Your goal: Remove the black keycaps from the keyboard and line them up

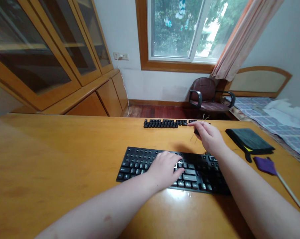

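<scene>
A black keyboard (189,188) lies on the wooden desk, with keycaps on its left and lower middle and bare switches along the top and right. My left hand (165,168) rests on its middle, fingers spread over the keys, holding nothing. Above the desk beyond the keyboard, my right hand (209,135) pinches a wire keycap puller (196,131), its thin wires sticking out on both sides. The index finger of that hand points at a row of loose black keycaps (161,124) near the desk's far edge and seems to touch one; part of the row is hidden behind the hand.
On the right of the desk (65,159) lie a folded dark cloth (251,139) with a yellow patch and a purple brush (265,165) with a pale handle. Beyond the desk stand a maroon armchair (206,94), a bed (286,114) and a glass-fronted cabinet (72,79).
</scene>
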Action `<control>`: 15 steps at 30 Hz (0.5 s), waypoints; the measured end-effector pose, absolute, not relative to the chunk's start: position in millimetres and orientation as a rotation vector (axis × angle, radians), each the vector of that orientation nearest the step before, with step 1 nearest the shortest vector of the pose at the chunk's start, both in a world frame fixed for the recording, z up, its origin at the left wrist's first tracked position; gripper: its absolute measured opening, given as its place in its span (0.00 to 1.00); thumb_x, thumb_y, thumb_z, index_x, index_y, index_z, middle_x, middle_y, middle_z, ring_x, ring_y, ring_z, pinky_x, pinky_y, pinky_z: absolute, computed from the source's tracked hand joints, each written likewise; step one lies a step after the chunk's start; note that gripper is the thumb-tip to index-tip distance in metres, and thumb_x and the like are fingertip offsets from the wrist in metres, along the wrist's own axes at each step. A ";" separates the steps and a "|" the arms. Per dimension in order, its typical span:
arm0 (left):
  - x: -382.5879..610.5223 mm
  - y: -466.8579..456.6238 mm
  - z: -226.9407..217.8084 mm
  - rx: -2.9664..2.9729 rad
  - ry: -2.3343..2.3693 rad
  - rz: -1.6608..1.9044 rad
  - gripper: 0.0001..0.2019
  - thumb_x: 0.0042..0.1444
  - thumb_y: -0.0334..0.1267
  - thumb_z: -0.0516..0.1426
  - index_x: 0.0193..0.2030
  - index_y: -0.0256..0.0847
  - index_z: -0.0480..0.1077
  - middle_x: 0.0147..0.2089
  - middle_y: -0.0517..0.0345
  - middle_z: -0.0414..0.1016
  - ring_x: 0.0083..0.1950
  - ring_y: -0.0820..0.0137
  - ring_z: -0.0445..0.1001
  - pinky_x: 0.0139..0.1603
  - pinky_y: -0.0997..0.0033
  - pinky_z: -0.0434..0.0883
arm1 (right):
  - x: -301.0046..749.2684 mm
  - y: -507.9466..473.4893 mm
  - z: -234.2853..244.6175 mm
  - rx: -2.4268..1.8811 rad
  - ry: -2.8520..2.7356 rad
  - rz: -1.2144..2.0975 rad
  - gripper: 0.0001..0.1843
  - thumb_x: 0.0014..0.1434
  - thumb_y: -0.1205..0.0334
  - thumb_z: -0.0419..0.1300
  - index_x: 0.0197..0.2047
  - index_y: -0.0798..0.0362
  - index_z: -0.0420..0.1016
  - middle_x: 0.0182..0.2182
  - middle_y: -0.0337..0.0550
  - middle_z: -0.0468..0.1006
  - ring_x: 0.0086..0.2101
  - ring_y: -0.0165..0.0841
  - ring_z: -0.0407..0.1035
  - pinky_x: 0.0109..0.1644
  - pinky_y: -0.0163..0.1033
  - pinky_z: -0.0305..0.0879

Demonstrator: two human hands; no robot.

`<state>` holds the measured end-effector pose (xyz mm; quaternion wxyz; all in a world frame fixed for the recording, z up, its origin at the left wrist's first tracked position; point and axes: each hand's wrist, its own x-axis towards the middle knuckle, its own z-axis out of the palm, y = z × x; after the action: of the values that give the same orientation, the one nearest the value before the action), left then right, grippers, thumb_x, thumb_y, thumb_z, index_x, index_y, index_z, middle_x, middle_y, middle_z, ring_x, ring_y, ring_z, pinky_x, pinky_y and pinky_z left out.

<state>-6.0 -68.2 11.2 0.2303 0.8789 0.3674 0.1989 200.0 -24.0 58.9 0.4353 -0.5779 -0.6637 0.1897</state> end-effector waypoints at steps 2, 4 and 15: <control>-5.9 -68.8 11.9 2.458 1.009 0.496 0.20 0.53 0.48 0.56 0.51 0.43 0.65 0.49 0.54 0.71 0.51 0.60 0.65 0.52 0.58 0.61 | 195.2 -42.3 58.6 -1.502 -1.612 0.673 0.20 0.59 0.48 0.50 0.41 0.54 0.72 0.20 0.37 0.66 0.18 0.27 0.60 0.20 0.32 0.57; -5.8 -68.1 12.2 2.485 1.025 0.457 0.25 0.49 0.53 0.58 0.51 0.43 0.65 0.50 0.53 0.70 0.52 0.58 0.64 0.52 0.57 0.61 | 191.1 -52.7 54.4 -1.473 -1.574 0.799 0.17 0.56 0.49 0.54 0.39 0.54 0.70 0.21 0.36 0.67 0.17 0.26 0.61 0.20 0.33 0.58; -4.9 -69.6 16.6 2.519 1.297 0.324 0.22 0.47 0.54 0.57 0.43 0.41 0.65 0.43 0.52 0.67 0.47 0.57 0.63 0.48 0.57 0.62 | 175.0 -51.2 45.8 -1.450 -1.940 0.872 0.12 0.61 0.56 0.50 0.33 0.53 0.68 0.23 0.39 0.73 0.24 0.30 0.70 0.32 0.35 0.65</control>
<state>-4.9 -69.6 16.6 0.1443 0.8741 0.4500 0.1126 175.0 -51.2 45.8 0.2799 -0.5406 -0.7236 0.3251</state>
